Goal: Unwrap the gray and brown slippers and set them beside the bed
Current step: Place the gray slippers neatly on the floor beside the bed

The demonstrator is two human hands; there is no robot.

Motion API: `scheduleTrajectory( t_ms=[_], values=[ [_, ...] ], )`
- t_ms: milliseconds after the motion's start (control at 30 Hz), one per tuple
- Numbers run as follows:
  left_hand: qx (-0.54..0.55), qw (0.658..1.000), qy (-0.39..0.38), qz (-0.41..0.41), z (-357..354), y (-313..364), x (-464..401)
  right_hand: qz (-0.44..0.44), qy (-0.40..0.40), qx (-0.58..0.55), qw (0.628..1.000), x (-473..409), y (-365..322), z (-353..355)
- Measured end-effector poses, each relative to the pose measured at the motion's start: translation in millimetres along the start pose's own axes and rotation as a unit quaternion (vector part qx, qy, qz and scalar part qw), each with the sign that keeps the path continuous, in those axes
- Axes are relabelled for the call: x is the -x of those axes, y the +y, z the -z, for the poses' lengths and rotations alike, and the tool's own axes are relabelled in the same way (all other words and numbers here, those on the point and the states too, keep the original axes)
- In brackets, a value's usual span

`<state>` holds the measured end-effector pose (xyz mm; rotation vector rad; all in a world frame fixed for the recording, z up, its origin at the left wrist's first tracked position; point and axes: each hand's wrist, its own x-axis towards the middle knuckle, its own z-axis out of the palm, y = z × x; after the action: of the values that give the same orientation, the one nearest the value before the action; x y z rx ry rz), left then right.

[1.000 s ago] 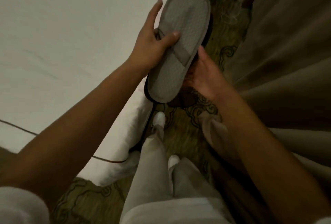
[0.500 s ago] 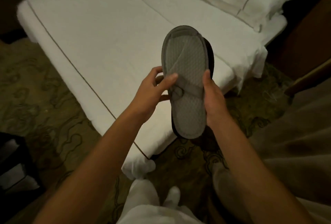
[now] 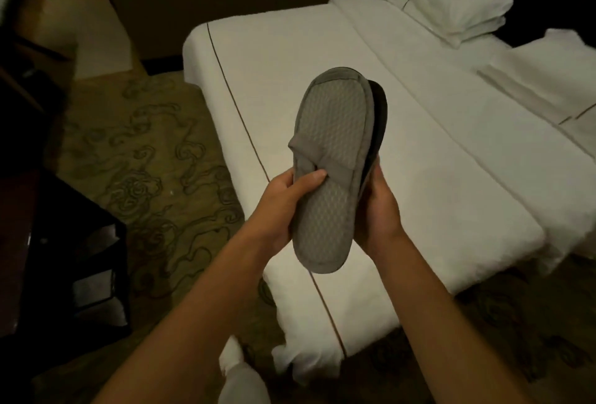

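At the bottom edge a white-socked foot (image 3: 233,360) is standing on the patterned carpet (image 3: 135,158), just beside the near corner of the bed (image 3: 419,197). Two bare forearms are reaching up from the lower edge toward the middle of the view.

The left hand (image 3: 283,206) is gripping the left edge of the slippers (image 3: 332,171), its thumb (image 3: 311,177) pressing on the gray sole next to a paper band (image 3: 325,166) that is wrapping around the pair at mid-length; the other fingers are curling behind, out of sight. The right hand (image 3: 379,210) is cupping the right edge and the lower back of the pair, fingers closed around it with the thumb lying along the rim.

The slippers are being held upright in the air above the bed, stacked sole outward: the gray one is facing the camera with its textured sole showing, and a darker one is peeking out behind it along the right edge. The band is looking twisted and bunched near the left thumb.

Beyond the hands, the bed is lying under white sheets with a thin dark piping line running along its left side. A white pillow (image 3: 451,0) is sitting at the far right end. To the left, dark furniture (image 3: 64,258) is standing on the carpet, well apart from the bed.
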<state>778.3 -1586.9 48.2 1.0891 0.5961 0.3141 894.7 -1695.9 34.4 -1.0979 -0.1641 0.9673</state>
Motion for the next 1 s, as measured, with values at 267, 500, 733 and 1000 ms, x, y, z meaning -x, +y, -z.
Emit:
scheduleTrajectory(
  t_ms=[267,500,733,1000],
  values=[
    [0.015,0.999,-0.021,0.037,189,111,-83,-0.079,-0.126,-0.023,0.989,-139,47,-176],
    [-0.006,0.998,-0.042,0.047,285,158,-152,-0.060,-0.194,0.046,0.978,-254,43,-258],
    [0.019,0.990,0.128,-0.060,373,218,-258,0.035,-0.008,-0.007,0.999,-407,14,-307],
    [-0.156,0.948,0.214,-0.177,475,315,-380,0.023,-0.063,0.072,0.995,-562,-16,-416]
  ],
)
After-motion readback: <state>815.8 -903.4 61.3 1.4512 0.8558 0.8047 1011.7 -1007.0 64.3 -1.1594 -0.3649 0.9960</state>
